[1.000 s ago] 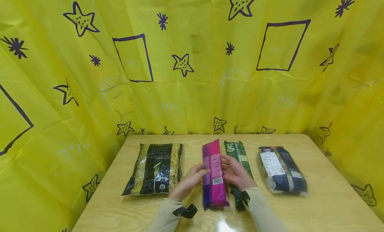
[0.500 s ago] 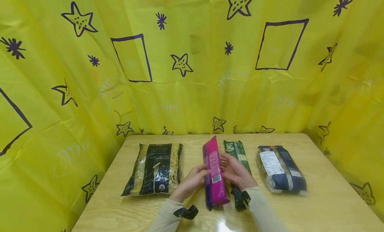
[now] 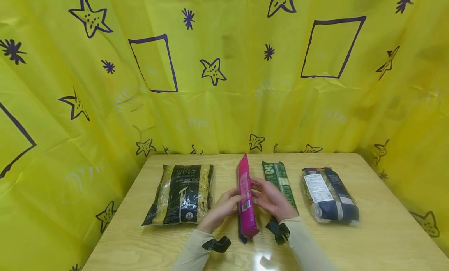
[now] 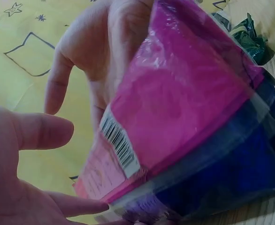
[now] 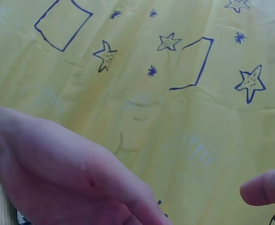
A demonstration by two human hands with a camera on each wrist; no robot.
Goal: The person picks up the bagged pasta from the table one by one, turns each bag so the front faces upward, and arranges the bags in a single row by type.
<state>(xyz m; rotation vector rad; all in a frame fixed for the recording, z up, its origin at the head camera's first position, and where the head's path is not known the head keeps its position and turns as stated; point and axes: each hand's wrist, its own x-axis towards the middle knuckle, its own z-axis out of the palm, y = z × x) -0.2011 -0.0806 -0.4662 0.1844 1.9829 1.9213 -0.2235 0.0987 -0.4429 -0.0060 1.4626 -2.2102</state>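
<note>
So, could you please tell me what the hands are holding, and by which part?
The pink packet, held between the left hand and the right hand, around the middle of its length.

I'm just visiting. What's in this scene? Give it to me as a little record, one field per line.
Main item: pink-and-purple packet, tilted up on its side between the hands
Left hand: fingers against the packet's left side
Right hand: fingers at its right side
To the left: penne rigate bag
To the right: green packet, partly hidden by the right arm; farther right, navy bag with white label
Surface: wooden table
Backdrop: yellow curtain with drawn stars
</note>
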